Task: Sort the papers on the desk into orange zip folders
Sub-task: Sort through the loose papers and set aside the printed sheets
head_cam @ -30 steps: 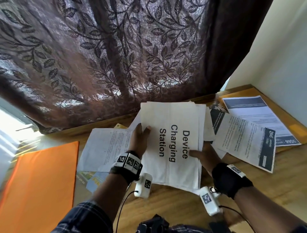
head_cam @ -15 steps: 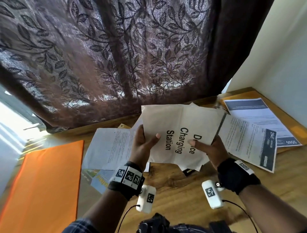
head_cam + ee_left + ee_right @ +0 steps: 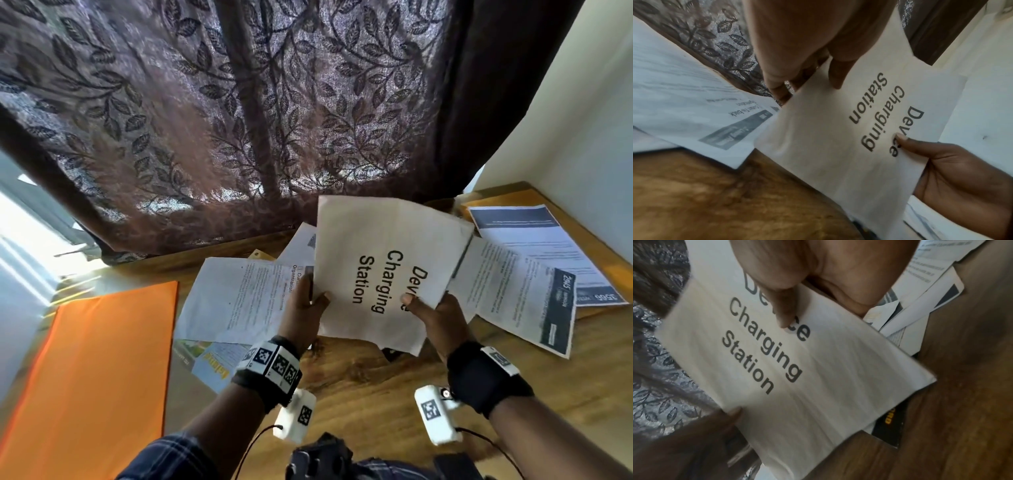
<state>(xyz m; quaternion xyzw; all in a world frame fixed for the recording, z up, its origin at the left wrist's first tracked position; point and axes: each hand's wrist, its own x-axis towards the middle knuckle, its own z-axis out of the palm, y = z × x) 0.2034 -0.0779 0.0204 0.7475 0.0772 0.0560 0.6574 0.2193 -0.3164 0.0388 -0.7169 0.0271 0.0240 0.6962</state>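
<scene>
- Your left hand (image 3: 301, 308) has its grip pinched on the left edge of the "Device Charging Station" stack (image 3: 380, 274), thumb on top, fingers behind.
- Your right hand (image 3: 438, 318) grips the stack's right side, thumb pressed over the word "Device".
- The stack is tilted up, lifted off the worktop (image 3: 359, 380).
- The orange folder (image 3: 92, 377) lies flat, well to your left.
- Loose printed sheets (image 3: 239, 298) lie scattered under and beside the stack.
</scene>
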